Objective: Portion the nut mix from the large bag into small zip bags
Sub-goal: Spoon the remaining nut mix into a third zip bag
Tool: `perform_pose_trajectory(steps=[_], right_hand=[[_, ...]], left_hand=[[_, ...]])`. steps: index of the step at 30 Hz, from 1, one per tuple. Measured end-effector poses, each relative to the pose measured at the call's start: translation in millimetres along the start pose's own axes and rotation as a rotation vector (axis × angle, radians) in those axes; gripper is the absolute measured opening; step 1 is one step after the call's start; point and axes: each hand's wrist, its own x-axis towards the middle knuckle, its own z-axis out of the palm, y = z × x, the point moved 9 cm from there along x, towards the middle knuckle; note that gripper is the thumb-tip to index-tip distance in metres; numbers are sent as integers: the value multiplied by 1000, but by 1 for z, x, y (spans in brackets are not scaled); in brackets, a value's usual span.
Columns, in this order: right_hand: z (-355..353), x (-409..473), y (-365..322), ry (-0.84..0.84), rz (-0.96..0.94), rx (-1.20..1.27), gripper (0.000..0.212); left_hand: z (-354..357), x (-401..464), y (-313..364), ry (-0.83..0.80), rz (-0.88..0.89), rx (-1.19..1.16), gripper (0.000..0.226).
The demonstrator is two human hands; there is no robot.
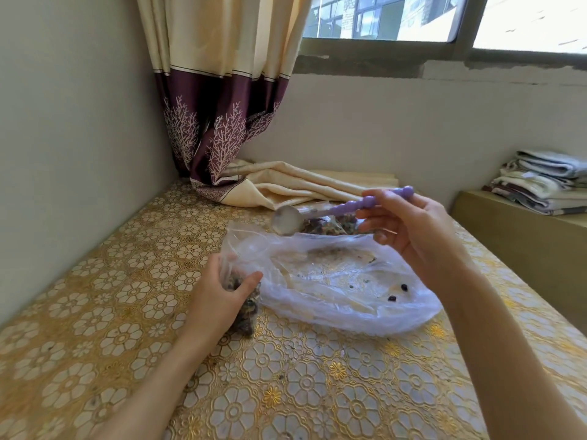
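The large clear plastic bag (343,287) lies flattened on the table, with only a few dark nut pieces (397,293) left inside. My left hand (219,296) grips a small zip bag (246,309) holding dark nut mix, upright at the big bag's left edge. My right hand (413,230) pinches the purple beaded handle of a spoon (287,220). Its pale bowl hangs above the big bag's far rim, and it looks empty. Behind the spoon lie filled small bags (330,224) of nut mix.
The table (133,281) wears a yellow floral cloth and sits in a corner, wall on the left. A cream and purple curtain (222,147) drapes onto the table's far end. Folded towels (540,182) are stacked on a ledge at the right.
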Motion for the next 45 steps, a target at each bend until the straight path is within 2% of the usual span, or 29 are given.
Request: perform_pose_trajectory(steps=[5,8,11,15,20,25,37,40,45], right_hand=[[-68,-11,19,365,88,-130,27],[-97,-28,28,457,99,-206,29],[-116,-46,27,500,46,-276,27],[-124,-60,23,493,-5,-331,20],[-121,-61,9,416,-18,-486,13],[-125,-56,-13,391,-81,-749,15],[-89,-34,-21,74,-197,-1192,14],[-94,-23,-22,116,-178,-1173,17],[-129,-8,-21,326,-34,-1022,21]], left_hand=[[-2,-2,5,14,40,103,35],[-4,-5,17,42,109,84,21],[-4,-11,35,70,167,55,18],[6,-17,54,-34,147,-197,17],[31,-25,77,-166,152,-327,8],[58,-16,89,-199,126,-385,6],[106,-11,66,-198,73,-350,7],[112,-15,57,-222,79,-323,12],[110,-18,55,-208,93,-357,26]])
